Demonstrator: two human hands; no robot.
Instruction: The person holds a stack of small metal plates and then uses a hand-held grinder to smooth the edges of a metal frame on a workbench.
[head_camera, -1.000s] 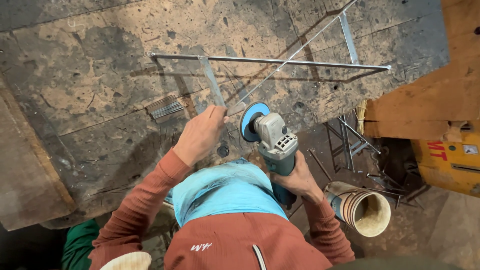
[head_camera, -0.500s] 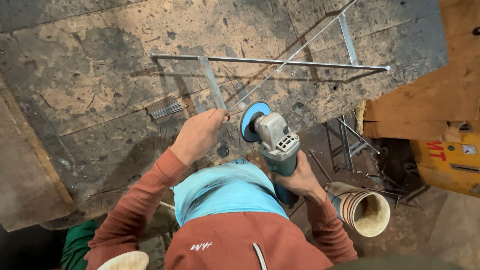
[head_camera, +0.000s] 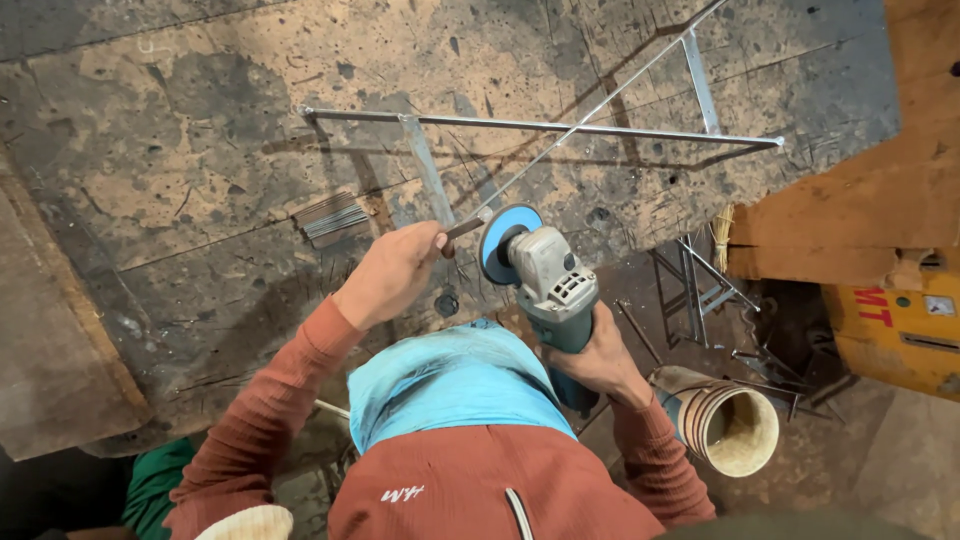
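Note:
My right hand (head_camera: 596, 358) grips the body of a teal and grey angle grinder (head_camera: 548, 283), whose blue disc (head_camera: 497, 243) stands upright just right of a thin metal rod (head_camera: 560, 140). My left hand (head_camera: 392, 273) pinches the near end of that rod beside the disc. The rod runs diagonally up and to the right across a long horizontal bar (head_camera: 540, 126) of a welded steel frame lying on the worn workbench (head_camera: 200, 150). A flat strip (head_camera: 428, 178) of the frame leads from the bar down to my left hand.
A small bundle of short rods (head_camera: 330, 216) lies on the bench left of my hand. On the floor to the right are a ribbed bucket (head_camera: 725, 425), scrap metal frames (head_camera: 700, 285), a wooden board (head_camera: 850, 210) and a yellow machine (head_camera: 905, 325).
Hands and grinder hold nearly the same place; the view has only drifted slightly.

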